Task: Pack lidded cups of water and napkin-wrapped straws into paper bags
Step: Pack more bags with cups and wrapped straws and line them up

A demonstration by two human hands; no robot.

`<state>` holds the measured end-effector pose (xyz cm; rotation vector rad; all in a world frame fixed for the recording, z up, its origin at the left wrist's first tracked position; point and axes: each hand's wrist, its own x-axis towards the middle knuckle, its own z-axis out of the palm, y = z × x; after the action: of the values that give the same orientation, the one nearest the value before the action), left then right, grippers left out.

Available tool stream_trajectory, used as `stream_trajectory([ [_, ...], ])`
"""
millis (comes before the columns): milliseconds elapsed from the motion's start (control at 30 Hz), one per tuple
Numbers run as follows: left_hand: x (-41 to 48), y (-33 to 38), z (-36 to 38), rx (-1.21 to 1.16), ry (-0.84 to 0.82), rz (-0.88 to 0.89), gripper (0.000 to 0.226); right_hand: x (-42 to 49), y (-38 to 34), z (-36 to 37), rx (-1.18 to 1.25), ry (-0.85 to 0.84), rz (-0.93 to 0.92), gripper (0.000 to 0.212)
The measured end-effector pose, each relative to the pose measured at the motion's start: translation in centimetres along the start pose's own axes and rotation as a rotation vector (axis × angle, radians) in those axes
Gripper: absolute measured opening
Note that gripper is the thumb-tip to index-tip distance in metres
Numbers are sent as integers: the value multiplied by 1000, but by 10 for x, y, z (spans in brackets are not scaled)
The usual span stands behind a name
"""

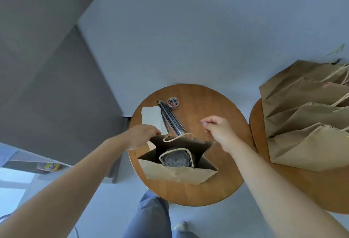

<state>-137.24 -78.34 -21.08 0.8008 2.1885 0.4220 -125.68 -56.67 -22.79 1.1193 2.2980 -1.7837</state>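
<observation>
Round wooden table [217, 105] is bearing an open paper bag [179, 174], lidded cup [174, 160] sitting inside. Straws [171, 120] are lying just beyond the bag, pointing away, between both hands. Left hand [140, 136] is gripping the bag's rim. Right hand [217, 130] is hovering, fingers curled, its hold untellable.

- You have no text here that can be read.
- The yellow packet [50, 166] at your lower left carries print, too blurred to make out.
- The packed paper bags [309, 116] on your right bear faint coloured marks, too small to read.
</observation>
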Motion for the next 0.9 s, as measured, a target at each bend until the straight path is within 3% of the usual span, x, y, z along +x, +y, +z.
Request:
stream_trajectory([
  [100,-28,3,3,40,-99,6,43,-25,8,-8,-155,-8,-46,16],
  [167,-41,7,10,319,-124,-5,73,-37,11,-9,-208,-11,-65,18],
  [233,-43,13,25,507,-12,24,99,-43,12,-4,-211,-18,-68,19],
  [300,-34,18,42,464,159,95,108,-47,13,3,-155,-15,-55,19],
  [367,-23,22,56,300,280,157,100,-50,14,9,-116,-5,-41,18],
  [467,-13,21,68,134,377,168,70,-53,20,11,-124,6,-40,17],
  [600,-4,20,67,146,407,136,20,-67,31,12,-212,182,-270,15],
  [667,0,21,65,147,396,140,15,-81,37,18,-287,273,-510,8],
  [733,4,21,63,147,381,141,13,-90,45,27,-386,231,-709,9],
  [900,10,20,62,191,341,138,15,-74,39,47,-507,24,-735,9],
])
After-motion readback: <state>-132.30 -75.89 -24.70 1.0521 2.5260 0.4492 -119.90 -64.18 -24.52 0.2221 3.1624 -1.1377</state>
